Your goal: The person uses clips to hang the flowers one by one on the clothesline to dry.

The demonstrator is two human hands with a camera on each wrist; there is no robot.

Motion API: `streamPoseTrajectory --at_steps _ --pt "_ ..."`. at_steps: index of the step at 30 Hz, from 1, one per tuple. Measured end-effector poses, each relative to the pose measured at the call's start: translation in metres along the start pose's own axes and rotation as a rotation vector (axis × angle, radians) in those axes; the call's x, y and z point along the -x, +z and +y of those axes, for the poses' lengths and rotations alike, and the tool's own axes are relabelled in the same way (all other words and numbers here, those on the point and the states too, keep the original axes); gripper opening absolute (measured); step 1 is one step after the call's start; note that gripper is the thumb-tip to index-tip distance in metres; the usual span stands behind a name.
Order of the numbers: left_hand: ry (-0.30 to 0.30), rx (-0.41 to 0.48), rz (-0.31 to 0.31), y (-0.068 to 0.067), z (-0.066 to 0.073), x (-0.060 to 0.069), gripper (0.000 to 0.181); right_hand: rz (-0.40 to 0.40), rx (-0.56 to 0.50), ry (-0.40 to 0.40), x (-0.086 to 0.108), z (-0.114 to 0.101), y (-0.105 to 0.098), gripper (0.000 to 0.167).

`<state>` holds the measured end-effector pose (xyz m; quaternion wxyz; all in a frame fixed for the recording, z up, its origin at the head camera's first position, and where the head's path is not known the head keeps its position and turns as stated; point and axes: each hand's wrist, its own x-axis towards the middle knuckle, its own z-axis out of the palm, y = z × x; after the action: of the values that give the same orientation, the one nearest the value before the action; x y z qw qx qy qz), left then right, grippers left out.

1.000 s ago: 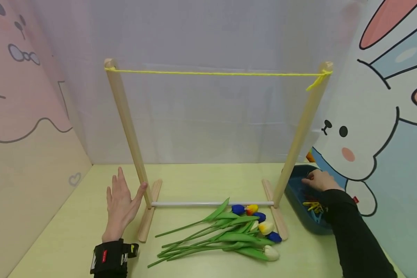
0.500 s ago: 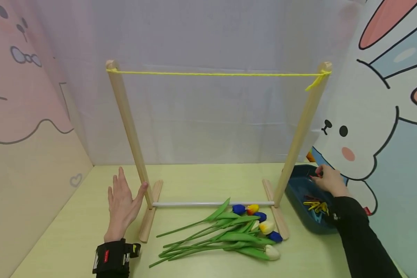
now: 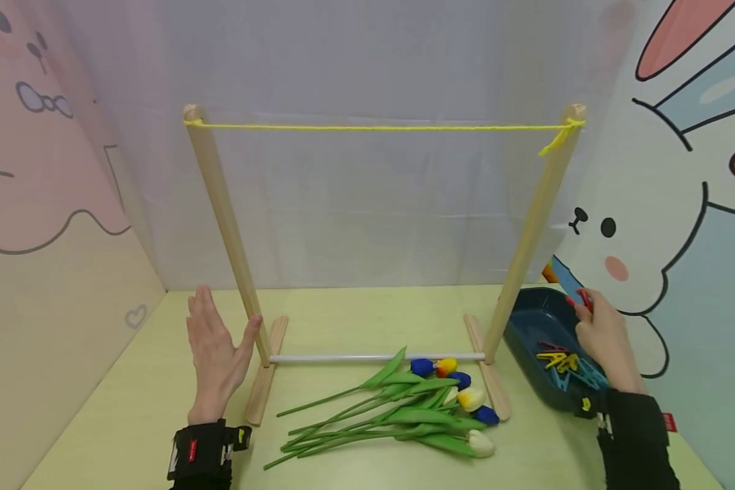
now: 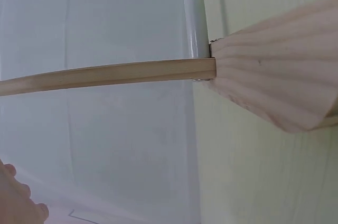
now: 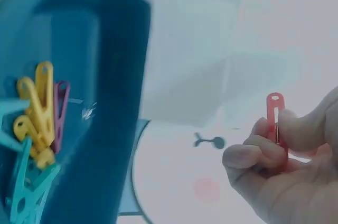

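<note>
The right hand (image 3: 606, 340) pinches a red clothespin (image 5: 275, 110) between thumb and fingers, above the right rim of a dark blue bin (image 3: 529, 371). Yellow, purple and teal clothespins (image 5: 44, 89) lie in the bin. My left hand (image 3: 217, 357) is raised with straight fingers, its thumb by the left wooden post (image 3: 226, 224); whether they touch I cannot tell. In the left wrist view some fingertips (image 4: 21, 197) show at the lower left corner. A yellow string (image 3: 373, 127) runs between the tops of the two posts.
Several artificial tulips (image 3: 392, 415) with green stems lie in front of the frame's white crossbar (image 3: 373, 358). The right post (image 3: 533, 238) stands just left of the bin. A pale curtain (image 3: 367, 218) hangs behind, with printed cartoon panels at both sides.
The right hand has risen from inside the bin and moved right, toward its outer rim, with the red clothespin now plainly visible. The left hand has turned slightly, its fingers closer together.
</note>
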<state>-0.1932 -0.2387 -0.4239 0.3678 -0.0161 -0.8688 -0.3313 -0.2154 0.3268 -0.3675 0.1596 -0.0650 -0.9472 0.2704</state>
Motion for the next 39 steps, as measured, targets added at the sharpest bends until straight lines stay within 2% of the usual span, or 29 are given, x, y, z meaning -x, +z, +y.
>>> streamPoseTrajectory --at_steps 2,4,8,11,15,18,21,24,26,28,31,33,35,37,39 --pt "0.044 0.017 0.053 0.001 0.002 -0.001 0.095 0.036 -0.032 -0.021 0.007 -0.004 0.000 0.043" --pt "0.081 0.037 0.092 0.001 0.004 -0.002 0.096 0.073 -0.089 -0.003 0.012 -0.010 0.001 0.045" --pt "0.153 0.063 0.171 0.002 0.010 -0.004 0.097 0.128 -0.247 0.124 0.017 -0.021 0.008 0.049" --pt "0.217 0.079 0.253 0.002 0.017 -0.005 0.092 0.141 -0.391 0.204 0.017 -0.029 0.013 0.051" --pt "0.328 0.149 0.339 0.005 0.028 -0.008 0.077 0.175 -0.567 0.186 0.016 -0.041 0.021 0.038" --pt "0.418 0.220 0.320 0.010 0.037 -0.007 0.066 0.205 -0.695 0.140 0.017 -0.051 0.028 0.023" --pt "0.490 0.245 0.213 0.018 0.045 -0.004 0.056 0.217 -0.778 0.091 0.020 -0.061 0.033 0.018" --pt "0.523 0.198 0.030 0.026 0.052 0.004 0.042 0.259 -0.814 -0.006 0.022 -0.068 0.040 0.021" --pt "0.514 0.155 -0.113 0.032 0.055 0.009 0.034 0.319 -0.862 -0.071 0.024 -0.072 0.043 0.022" --pt "0.479 0.114 -0.263 0.037 0.058 0.016 0.031 0.385 -0.940 -0.137 0.026 -0.075 0.045 0.023" --pt "0.379 0.084 -0.501 0.045 0.060 0.024 0.025 0.448 -1.093 -0.209 0.031 -0.078 0.045 0.023" --pt "0.319 0.068 -0.657 0.048 0.059 0.027 0.018 0.461 -1.167 -0.239 0.033 -0.078 0.044 0.021" --pt "0.264 0.065 -0.799 0.050 0.057 0.030 0.013 0.455 -1.198 -0.245 0.035 -0.077 0.043 0.021" --pt "0.228 0.069 -0.898 0.052 0.056 0.031 0.008 0.439 -1.203 -0.234 0.036 -0.077 0.040 0.020" --pt "0.207 0.086 -0.955 0.054 0.056 0.031 0.005 0.415 -1.206 -0.229 0.036 -0.076 0.038 0.021"
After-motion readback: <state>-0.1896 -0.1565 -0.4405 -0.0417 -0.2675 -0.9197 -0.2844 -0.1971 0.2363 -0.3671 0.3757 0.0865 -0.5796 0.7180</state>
